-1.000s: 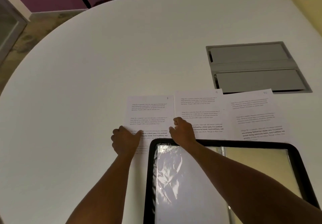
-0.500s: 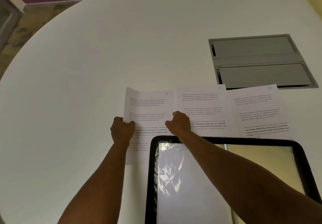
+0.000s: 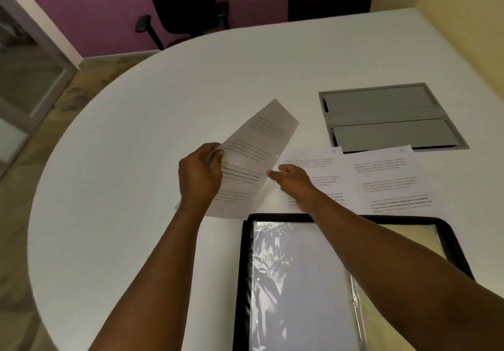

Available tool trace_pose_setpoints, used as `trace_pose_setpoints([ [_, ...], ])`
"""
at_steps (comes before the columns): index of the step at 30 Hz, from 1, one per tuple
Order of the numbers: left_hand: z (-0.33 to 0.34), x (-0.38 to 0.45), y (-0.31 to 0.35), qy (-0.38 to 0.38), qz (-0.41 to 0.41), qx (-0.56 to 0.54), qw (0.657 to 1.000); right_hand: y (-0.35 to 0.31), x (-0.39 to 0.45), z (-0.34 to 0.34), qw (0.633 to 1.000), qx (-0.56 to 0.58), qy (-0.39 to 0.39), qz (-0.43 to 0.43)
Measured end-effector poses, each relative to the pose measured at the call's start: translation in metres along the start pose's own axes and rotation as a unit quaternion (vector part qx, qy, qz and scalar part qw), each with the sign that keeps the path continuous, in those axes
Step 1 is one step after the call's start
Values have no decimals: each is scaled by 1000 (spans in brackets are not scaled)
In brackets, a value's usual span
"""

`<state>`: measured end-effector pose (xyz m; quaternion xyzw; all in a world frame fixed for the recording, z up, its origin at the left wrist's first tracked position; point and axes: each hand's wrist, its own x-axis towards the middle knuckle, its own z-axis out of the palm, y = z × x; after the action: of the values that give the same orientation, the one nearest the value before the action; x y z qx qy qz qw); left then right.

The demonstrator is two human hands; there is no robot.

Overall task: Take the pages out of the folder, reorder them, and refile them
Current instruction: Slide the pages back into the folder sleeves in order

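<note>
A printed page (image 3: 259, 146) is lifted off the white table (image 3: 131, 176) and tilted up to the right; my left hand (image 3: 199, 176) grips its left edge. My right hand (image 3: 294, 184) lies on the left edge of page 9 (image 3: 321, 170), its thumb and forefinger meeting at the lifted page's right edge; I cannot tell whether they pinch a sheet. Page 10 (image 3: 390, 176) lies flat to the right of page 9. The black folder (image 3: 241, 268) lies open in front of me, a clear sleeve (image 3: 294, 282) showing, with my right forearm across it.
A grey cable hatch (image 3: 387, 117) is set into the table behind the pages, its near edge under them. A black office chair (image 3: 185, 4) stands beyond the far table edge. The table's curved edge runs along the left.
My left hand has raised the leftmost page from the table and swung it up and to the right. My right hand stays at page 9's left edge. The view has tilted up.
</note>
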<state>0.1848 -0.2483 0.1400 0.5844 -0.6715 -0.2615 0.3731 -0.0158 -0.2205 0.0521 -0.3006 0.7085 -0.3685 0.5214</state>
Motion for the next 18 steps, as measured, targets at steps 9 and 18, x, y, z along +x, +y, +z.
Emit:
trace_pose_setpoints([
  [9, -6, -52, 81, -43, -99, -199, 974, -2, -79, -97, 986, 133, -27, -100],
  [18, 98, -98, 95, -139, -162, -217, 952, 35, -126, -215, 969, 134, 170, -120],
])
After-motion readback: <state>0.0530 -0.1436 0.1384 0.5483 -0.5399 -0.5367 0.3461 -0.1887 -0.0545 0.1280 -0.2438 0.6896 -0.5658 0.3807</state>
